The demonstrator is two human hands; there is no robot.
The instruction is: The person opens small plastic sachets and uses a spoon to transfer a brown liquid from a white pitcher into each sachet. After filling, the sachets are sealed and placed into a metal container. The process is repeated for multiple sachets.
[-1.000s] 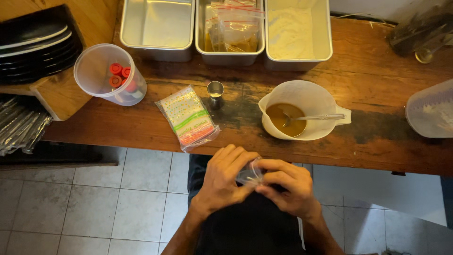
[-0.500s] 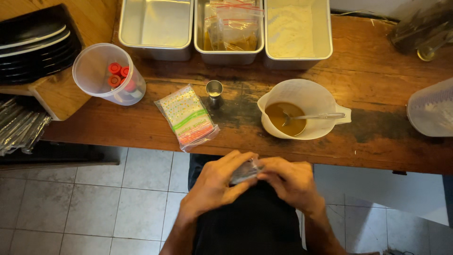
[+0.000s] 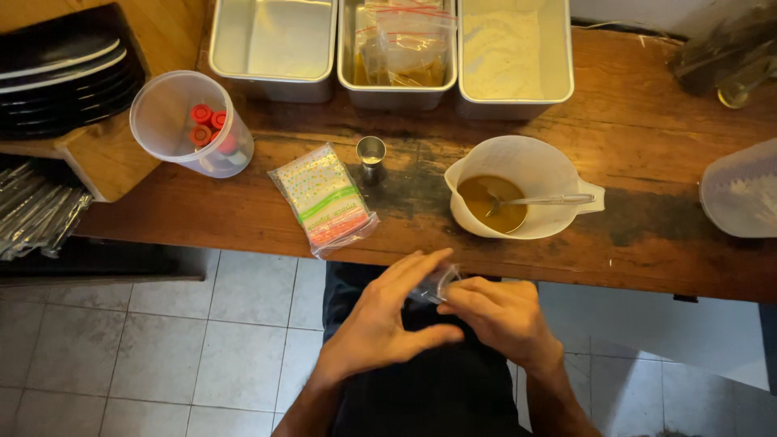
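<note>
Small clear bag [image 3: 435, 283] pinched between left hand [image 3: 380, 324] and right hand [image 3: 498, 316], both grips closed on it, just below the surface [image 3: 647, 226] edge, nearer the right fingertips.

A worn wooden counter [image 3: 664, 121] runs across the upper part of the view, its top darkly stained in patches — the front edge is scuffed. Below it lies a floor of pale square tiles [image 3: 162, 340] with grey grout lines. At the left stands a lighter wooden shelf unit [image 3: 121, 158], and the light is soft and even.
</note>
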